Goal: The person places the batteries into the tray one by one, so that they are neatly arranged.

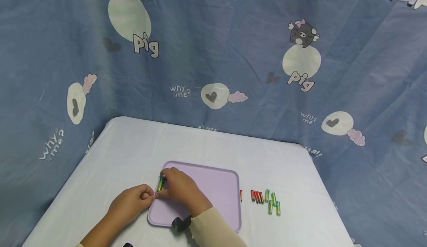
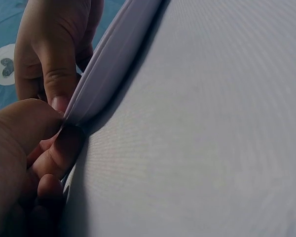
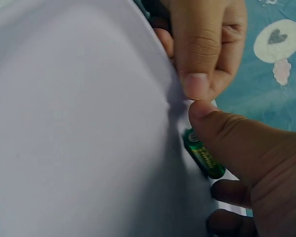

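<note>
A lilac tray lies on the table. My left hand is at its left side, pinching the rim between thumb and curled fingers. Reaching across the tray, my right hand curls over the left edge. A green battery sits along that edge, between the right thumb and fingers; in the head view the green battery shows only partly. Both thumb tips meet, or nearly meet, at the rim in the right wrist view. The fingers hide how far the battery is inside the tray.
Right of the tray lie several red batteries in a row and several green batteries. A single red battery is close to the tray's right rim. A printed blue cloth hangs behind the white table.
</note>
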The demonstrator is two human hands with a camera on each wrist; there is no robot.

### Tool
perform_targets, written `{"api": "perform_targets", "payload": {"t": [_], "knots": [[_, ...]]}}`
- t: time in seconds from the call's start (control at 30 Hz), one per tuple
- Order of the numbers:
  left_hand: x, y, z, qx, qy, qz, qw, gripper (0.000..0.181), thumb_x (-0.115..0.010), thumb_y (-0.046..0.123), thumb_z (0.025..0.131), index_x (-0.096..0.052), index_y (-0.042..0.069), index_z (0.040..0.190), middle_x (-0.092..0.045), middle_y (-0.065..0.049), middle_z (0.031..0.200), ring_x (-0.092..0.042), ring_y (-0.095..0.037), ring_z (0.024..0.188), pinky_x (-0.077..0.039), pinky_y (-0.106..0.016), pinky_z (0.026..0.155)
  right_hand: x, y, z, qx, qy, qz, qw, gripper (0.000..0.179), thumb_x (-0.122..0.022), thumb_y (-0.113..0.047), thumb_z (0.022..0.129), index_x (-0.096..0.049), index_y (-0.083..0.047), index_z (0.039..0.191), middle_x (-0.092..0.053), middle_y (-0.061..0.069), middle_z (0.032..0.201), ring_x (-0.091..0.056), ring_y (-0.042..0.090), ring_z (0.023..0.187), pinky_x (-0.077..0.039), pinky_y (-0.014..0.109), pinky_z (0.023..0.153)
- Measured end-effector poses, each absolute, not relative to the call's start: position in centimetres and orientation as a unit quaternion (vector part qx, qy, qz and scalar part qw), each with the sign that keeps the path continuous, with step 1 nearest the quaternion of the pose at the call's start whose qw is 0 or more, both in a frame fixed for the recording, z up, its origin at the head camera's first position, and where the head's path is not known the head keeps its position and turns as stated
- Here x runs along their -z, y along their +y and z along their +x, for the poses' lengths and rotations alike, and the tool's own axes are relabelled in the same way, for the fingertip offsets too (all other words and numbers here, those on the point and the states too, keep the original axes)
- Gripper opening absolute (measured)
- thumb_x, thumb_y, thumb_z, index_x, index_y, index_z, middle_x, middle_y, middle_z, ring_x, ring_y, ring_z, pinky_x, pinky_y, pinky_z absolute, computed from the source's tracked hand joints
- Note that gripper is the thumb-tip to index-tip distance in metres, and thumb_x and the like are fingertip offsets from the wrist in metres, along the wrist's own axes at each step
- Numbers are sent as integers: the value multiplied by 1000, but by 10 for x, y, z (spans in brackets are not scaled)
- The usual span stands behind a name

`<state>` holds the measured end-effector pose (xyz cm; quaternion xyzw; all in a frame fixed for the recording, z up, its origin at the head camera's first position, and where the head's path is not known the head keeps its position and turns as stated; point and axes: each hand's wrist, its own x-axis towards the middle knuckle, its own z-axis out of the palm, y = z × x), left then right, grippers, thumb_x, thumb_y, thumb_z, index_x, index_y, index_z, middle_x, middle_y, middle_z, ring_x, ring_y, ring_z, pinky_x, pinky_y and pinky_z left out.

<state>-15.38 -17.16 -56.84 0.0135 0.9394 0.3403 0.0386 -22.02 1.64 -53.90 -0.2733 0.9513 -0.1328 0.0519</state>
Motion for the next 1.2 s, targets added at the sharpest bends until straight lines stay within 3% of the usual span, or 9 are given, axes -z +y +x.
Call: {"api": "perform_targets", "payload": {"t": [0.5,0.77,1.2], "knots": [[570,-171,-155,-328,944,13,43,7,-77,31,92,-71,28,90,-62,18,73,-56,-8,71,-43,-33,67,534,53,-227,208,945,-234,96,70,-83,-54,85,-58,-24,143,-67,-9,121,-63,4,112,-51,29,100],[568,-169,-156,-334,941,11,51,8,-76,31,92,-70,26,90,-61,16,74,-54,-9,70,-41,-33,66,538,87,-227,242,940,-223,88,67,-83,-50,87,-59,-21,143,-67,-6,124,-62,9,116,-49,34,105],[564,-168,-153,-343,938,3,50,7,-76,30,92,-71,25,89,-61,14,75,-54,-10,72,-41,-33,66,540,149,-224,291,938,-178,67,67,-82,-45,89,-56,-22,146,-66,-7,123,-61,11,106,-52,40,96]]}}
